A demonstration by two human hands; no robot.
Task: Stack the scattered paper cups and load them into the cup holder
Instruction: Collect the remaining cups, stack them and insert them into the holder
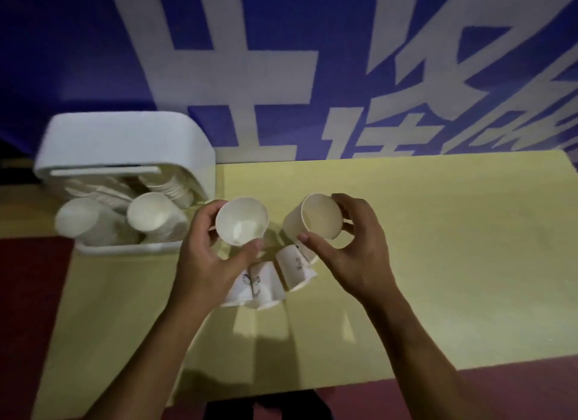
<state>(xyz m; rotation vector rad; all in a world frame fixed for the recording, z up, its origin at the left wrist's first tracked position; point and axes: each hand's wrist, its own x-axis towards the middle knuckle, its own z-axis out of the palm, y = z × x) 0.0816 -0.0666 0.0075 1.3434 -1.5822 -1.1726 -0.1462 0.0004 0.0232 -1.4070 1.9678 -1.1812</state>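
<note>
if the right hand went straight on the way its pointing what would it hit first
Probably the cup held in the left hand: the right hand, gripping its own cup, points leftward toward it. Both look level, but one view leaves depth uncertain.

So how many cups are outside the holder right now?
4 visible: left cup in the left hand, right cup in the right hand, two printed cups on the table. More may hide under the hands.
</note>
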